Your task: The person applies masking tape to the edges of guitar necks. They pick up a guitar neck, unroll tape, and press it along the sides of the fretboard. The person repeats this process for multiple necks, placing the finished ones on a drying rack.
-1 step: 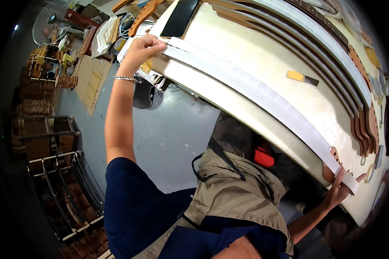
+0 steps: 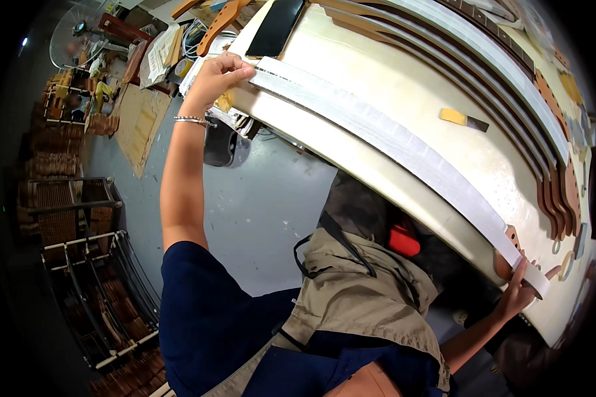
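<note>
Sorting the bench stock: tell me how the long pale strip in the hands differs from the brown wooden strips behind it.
The pale strip is whitish-grey and broad; the brown strips are dark and narrow. The left hand and right hand grip the pale strip's ends; the brown strips lie untouched. Both run lengthwise along the cream bench.

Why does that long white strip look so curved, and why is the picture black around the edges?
Head view: the fisheye lens bends straight edges, so the white strip and the cream table bow toward the rim; the corners fall outside the lens circle and go black. Even light, soft sheen on the strip, dim racks on the left. The left hand and right hand at the strip's ends look sharp.
</note>
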Motion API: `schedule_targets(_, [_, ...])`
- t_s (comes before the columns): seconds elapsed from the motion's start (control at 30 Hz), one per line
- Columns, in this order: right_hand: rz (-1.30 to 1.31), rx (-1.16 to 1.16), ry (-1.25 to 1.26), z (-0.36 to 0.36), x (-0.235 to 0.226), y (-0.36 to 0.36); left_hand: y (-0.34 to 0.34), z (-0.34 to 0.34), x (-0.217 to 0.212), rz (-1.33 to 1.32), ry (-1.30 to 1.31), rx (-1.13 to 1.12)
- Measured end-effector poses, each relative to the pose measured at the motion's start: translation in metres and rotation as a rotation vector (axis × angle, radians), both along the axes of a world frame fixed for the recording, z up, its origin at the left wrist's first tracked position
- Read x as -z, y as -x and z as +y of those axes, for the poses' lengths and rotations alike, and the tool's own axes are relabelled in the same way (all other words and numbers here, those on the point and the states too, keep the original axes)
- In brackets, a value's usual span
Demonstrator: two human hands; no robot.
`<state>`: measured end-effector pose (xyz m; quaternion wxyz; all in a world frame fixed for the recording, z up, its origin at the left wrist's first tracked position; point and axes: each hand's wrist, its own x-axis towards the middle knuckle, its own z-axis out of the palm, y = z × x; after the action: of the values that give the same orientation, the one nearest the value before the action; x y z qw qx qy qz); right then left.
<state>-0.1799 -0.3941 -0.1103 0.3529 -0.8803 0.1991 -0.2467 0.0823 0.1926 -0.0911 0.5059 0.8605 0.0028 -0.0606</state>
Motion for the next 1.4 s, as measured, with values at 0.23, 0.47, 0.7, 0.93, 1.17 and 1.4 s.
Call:
schedule_targets(0.23, [0.027, -0.049, 0.106, -0.002, 0.001, 0.000, -0.002, 0.001, 0.006, -0.051, -0.081, 0.022])
schedule_targets(0.47, [-0.039, -0.046, 0.125, -0.003, 0.008, 0.001, 0.011, -0.005, 0.031, -0.667, -0.266, -0.183])
schedule_targets(0.7, [-0.061, 0.290, 0.171, 0.029, 0.001, -0.007, 0.051, -0.042, 0.052, -0.744, -0.743, 0.115])
schedule_targets(0.93, [-0.089, 0.101, 0.342, 0.035, -0.010, -0.019, 0.054, -0.049, 0.052, -0.772, -0.740, 0.107])
schedule_targets(1.17, [-0.063, 0.142, 0.442, 0.036, -0.008, -0.020, 0.055, -0.055, 0.051, -0.848, -0.832, 0.157])
schedule_targets(1.4, [-0.141, 0.094, 0.576, 0.030, -0.002, -0.022, 0.079, -0.116, 0.046, -0.838, -0.807, 0.206])
